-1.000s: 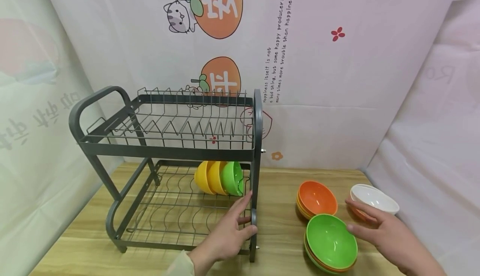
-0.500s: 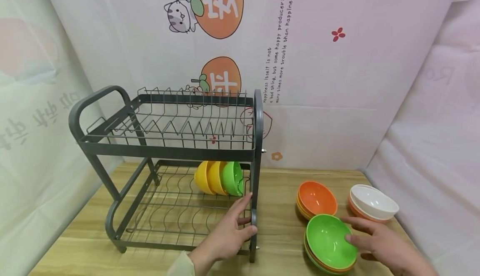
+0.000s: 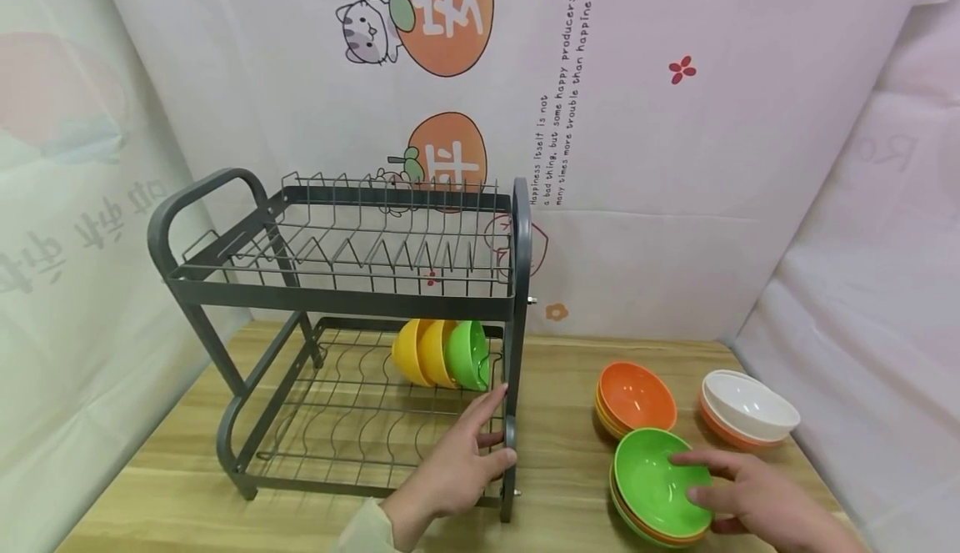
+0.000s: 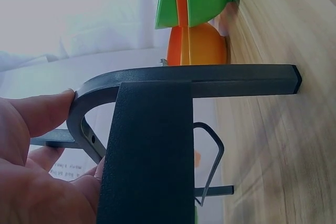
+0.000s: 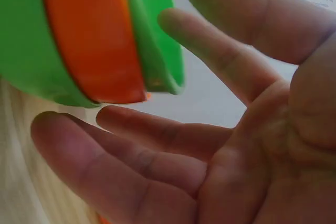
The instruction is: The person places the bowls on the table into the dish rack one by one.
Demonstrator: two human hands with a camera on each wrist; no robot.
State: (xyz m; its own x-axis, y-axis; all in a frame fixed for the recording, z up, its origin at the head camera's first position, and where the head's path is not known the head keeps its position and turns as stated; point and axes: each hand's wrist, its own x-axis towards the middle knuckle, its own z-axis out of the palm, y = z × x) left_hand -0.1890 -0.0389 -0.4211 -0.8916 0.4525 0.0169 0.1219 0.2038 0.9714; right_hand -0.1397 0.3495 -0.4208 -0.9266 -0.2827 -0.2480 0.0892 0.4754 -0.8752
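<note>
My left hand (image 3: pixel 457 465) holds the lower right side frame of a dark grey two-tier dish rack (image 3: pixel 345 290). Its thumb touches the frame's curve in the left wrist view, and other fingers lie on the far side. My right hand (image 3: pixel 757 499) reaches over the right rim of a green bowl (image 3: pixel 652 478), the top one of a nested stack with orange and green bowls under it. In the right wrist view its spread fingers (image 5: pixel 210 51) lie around the stack's rim without gripping it.
Two yellow bowls (image 3: pixel 408 353) and a green bowl (image 3: pixel 467 357) stand on edge in the rack's lower tier. Behind the green stack are an orange-topped stack (image 3: pixel 637 394) and white bowls (image 3: pixel 750 403) over an orange one. Printed cloth (image 3: pixel 637 119) hangs behind the wooden table (image 3: pixel 555 419).
My right hand has moved left and slightly down, from beside the white bowls to over the green bowl's rim. My left hand stays on the rack. The head view has shifted slightly.
</note>
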